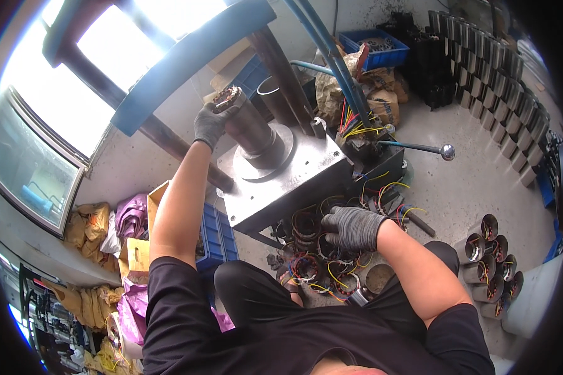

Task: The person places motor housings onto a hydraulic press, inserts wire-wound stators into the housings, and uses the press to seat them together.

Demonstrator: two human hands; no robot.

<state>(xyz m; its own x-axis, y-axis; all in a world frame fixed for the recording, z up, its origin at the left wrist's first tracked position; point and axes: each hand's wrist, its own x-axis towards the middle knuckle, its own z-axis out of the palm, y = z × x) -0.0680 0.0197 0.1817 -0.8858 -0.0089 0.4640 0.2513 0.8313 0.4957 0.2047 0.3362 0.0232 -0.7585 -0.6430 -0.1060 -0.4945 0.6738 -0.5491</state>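
My left hand (210, 125), in a grey glove, is closed at the rim of an upright steel cylinder (249, 132). Its fingers and thumb grip the side of a wound motor stator (227, 98) that sits at the cylinder's top, copper windings showing. The cylinder stands on a round plate (279, 164) on the metal bed of a press (238, 206). My right hand (355, 228), also gloved, hovers at the right of the bed above several wired stators (306, 267) on the floor. Its fingers are curled together; whatever lies in them is hidden.
The press's blue crossbeam (194, 62) arches above my left hand. A ball-ended lever (419, 147) juts out at the right. Steel sleeves (503, 94) stand stacked at the far right, others with windings (491, 262) nearer. A blue crate (218, 234) stands left of my knees.
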